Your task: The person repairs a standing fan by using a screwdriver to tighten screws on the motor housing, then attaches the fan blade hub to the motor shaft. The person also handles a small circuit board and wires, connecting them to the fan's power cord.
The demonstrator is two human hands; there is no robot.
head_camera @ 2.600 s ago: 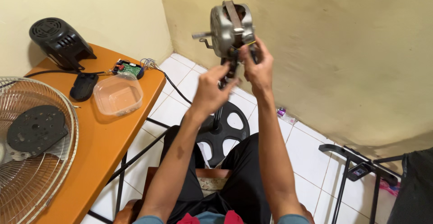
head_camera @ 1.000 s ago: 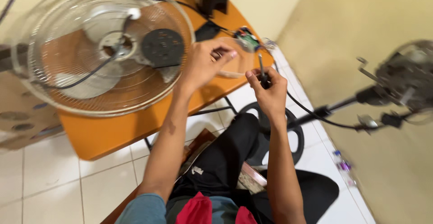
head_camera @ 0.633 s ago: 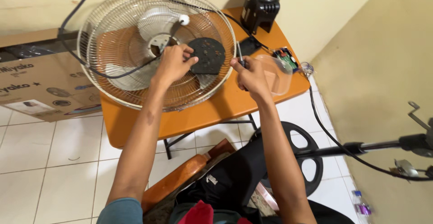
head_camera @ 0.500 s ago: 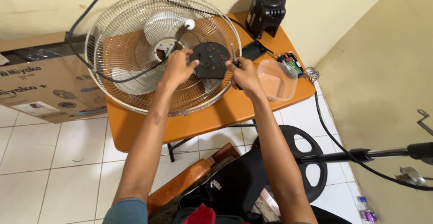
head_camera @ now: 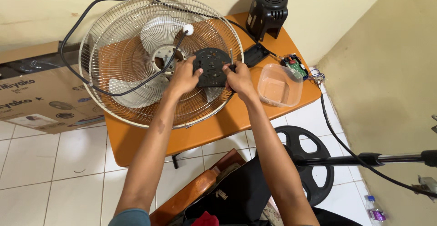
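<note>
A black round plate (head_camera: 210,64) lies on a wire fan guard (head_camera: 132,48) resting on the orange table (head_camera: 205,130). My left hand (head_camera: 184,76) grips the plate's left edge. My right hand (head_camera: 238,78) is at the plate's right edge, closed around a thin screwdriver (head_camera: 231,55) whose metal shaft points up. White fan blades (head_camera: 157,30) show through the guard, and a black cable (head_camera: 109,91) with a white knob (head_camera: 188,29) is draped across it.
A clear plastic tub (head_camera: 280,86), a green circuit board (head_camera: 295,64), a small black box (head_camera: 256,54) and a black motor cover (head_camera: 268,7) stand to the right. A cardboard box (head_camera: 36,94) is on the left. The fan stand's base (head_camera: 314,162) and pole (head_camera: 368,159) are at the lower right.
Both hands left the motor on the stand and came over to the table. They now rest on the black plate atop the guard; my view has swung down and left.
</note>
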